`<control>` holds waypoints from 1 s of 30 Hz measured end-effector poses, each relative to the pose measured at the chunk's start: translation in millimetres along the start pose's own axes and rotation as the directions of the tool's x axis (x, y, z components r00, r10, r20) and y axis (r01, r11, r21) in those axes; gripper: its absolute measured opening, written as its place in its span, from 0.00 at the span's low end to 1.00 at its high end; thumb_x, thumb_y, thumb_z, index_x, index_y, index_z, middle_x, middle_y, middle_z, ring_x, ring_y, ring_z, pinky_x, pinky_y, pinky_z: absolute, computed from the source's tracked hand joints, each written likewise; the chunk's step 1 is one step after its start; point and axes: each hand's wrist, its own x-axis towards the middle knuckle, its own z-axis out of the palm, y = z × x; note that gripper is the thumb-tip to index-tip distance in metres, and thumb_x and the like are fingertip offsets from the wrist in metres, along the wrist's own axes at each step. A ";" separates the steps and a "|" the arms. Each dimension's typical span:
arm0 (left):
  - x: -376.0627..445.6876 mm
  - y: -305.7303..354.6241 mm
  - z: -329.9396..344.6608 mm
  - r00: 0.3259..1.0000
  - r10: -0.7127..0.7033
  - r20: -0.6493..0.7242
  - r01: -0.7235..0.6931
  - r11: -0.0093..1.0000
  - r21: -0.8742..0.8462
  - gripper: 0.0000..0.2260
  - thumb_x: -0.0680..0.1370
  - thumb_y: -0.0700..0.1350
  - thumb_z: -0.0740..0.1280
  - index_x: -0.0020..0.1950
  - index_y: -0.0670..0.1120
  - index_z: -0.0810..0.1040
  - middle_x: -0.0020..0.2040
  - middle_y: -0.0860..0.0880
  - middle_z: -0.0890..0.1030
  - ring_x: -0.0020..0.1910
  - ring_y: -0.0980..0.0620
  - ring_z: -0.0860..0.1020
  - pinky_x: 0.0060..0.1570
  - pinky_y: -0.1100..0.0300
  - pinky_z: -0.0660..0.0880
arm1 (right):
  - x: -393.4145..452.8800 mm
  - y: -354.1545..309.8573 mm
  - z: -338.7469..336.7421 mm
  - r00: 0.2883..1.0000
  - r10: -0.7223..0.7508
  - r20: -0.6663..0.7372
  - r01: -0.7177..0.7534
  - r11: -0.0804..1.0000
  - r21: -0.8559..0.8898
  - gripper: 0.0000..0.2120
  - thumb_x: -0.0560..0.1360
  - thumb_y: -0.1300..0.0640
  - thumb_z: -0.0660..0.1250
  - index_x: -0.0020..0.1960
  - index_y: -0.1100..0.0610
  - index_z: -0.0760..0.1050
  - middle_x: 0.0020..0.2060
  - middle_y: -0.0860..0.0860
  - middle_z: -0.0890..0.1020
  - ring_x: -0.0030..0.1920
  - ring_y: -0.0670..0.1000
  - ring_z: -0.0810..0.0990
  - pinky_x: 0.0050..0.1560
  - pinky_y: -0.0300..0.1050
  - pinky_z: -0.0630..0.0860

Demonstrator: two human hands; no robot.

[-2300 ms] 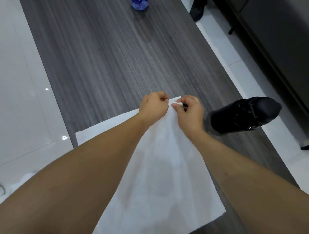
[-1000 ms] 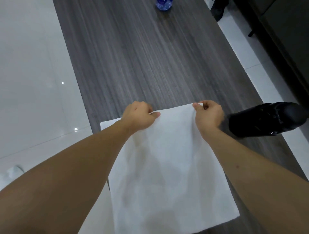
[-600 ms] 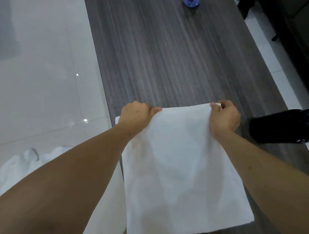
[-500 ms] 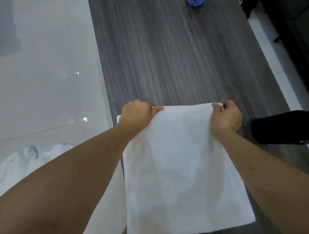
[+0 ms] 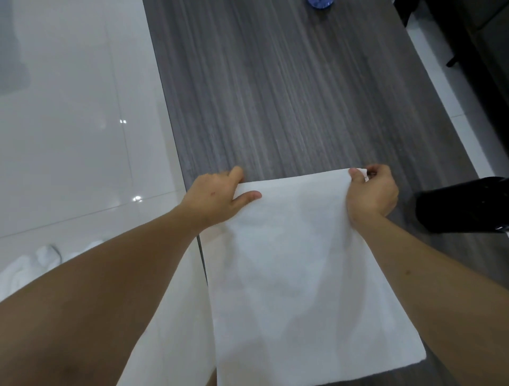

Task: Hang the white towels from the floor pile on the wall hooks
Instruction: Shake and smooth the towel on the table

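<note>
A white towel [image 5: 297, 275] hangs spread out in front of me, above a dark wood-grain surface [image 5: 289, 96]. My left hand [image 5: 214, 198] pinches its top left corner, thumb lying on the cloth. My right hand [image 5: 371, 193] pinches the top right corner between thumb and curled fingers. The top edge runs taut between both hands. At the lower left, part of a crumpled pile of white towels [image 5: 30, 264] lies on the glossy white floor, partly hidden by my left forearm. No wall hooks are in view.
A black shoe [image 5: 465, 206] stands at the right edge of the dark surface. A blue bottle [image 5: 319, 3] sits at the far end. Glossy white floor tiles [image 5: 68, 124] fill the left; dark furniture [image 5: 487, 41] stands at the upper right.
My hands have slid apart along the towel's top edge, from together at the middle to the two corners, spreading it flat. The view has shifted left, showing the floor pile.
</note>
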 end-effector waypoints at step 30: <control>-181.8 93.8 61.9 0.923 -0.384 0.027 0.384 0.922 -0.043 0.29 0.81 0.59 0.56 0.80 0.49 0.55 0.80 0.42 0.53 0.78 0.41 0.51 0.76 0.44 0.52 | -122.5 125.9 -89.4 0.780 -0.514 0.356 0.620 0.713 -0.328 0.21 0.81 0.54 0.64 0.72 0.56 0.71 0.72 0.61 0.69 0.70 0.64 0.68 0.70 0.61 0.67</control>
